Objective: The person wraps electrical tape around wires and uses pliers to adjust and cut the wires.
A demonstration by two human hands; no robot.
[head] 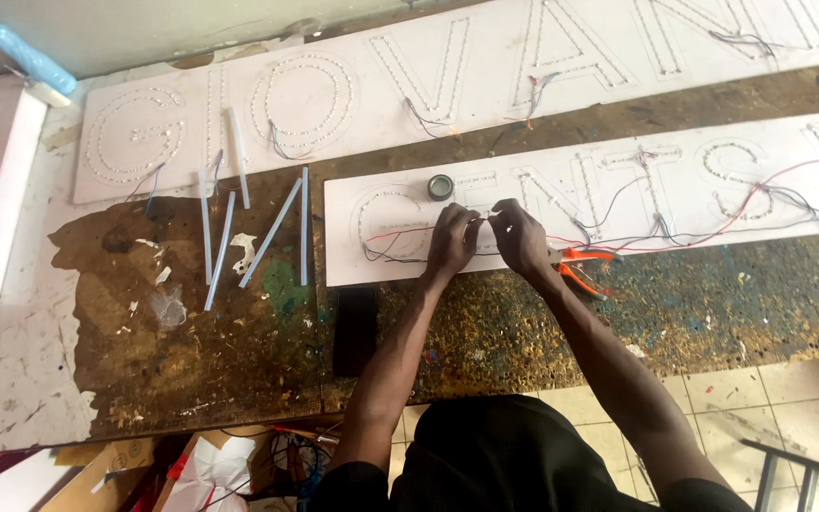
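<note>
- Together over the near white panel (409, 261) on the tabletop (239, 351) – left hand (451, 239), right hand (520, 237)
- Both pinched shut on a thin red wire (409, 228), fingertips almost touching
- Just beside the right wrist – orange pliers (582, 264)
- Above the left hand, a tape roll (441, 187)

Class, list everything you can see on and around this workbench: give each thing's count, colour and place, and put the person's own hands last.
sign panels: two, white, across bench top
wires: several, red and black, on near panel
tape roll: one, dark, near panel
pliers: one, orange-handled, right of hands
strips: about five, pale, left of near panel
bottle: one, blue, far left corner
left hand: pinching wire on near panel
right hand: pinching same wire
</note>
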